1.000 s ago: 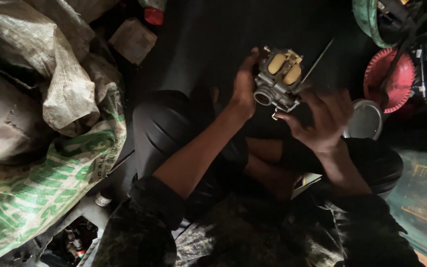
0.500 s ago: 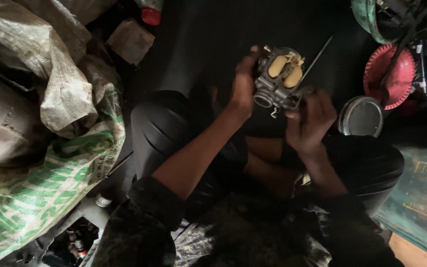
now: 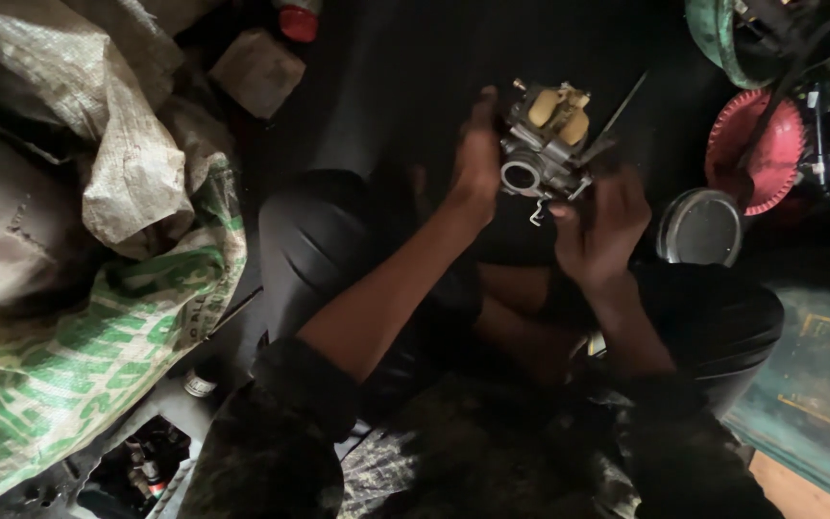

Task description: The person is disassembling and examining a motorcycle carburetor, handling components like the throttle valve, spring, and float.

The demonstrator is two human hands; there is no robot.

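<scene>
dark floor, dim light, person seated cross-legged. nearest: woven sack (image 3: 98,336) with green print, lower left, creased. mid: left hand (image 3: 477,159) gripping the side of a metal carburetor (image 3: 548,144), held up over the knees, tan floats on top. right hand (image 3: 599,226) has closed in since a second ago, fingers now under the body by a small wire clip; whether that grip is pinching it, cannot tell. looks like fine work on the underside. beyond: round grey lid (image 3: 701,229), red disc (image 3: 756,154), red cap (image 3: 298,19) at top.
</scene>
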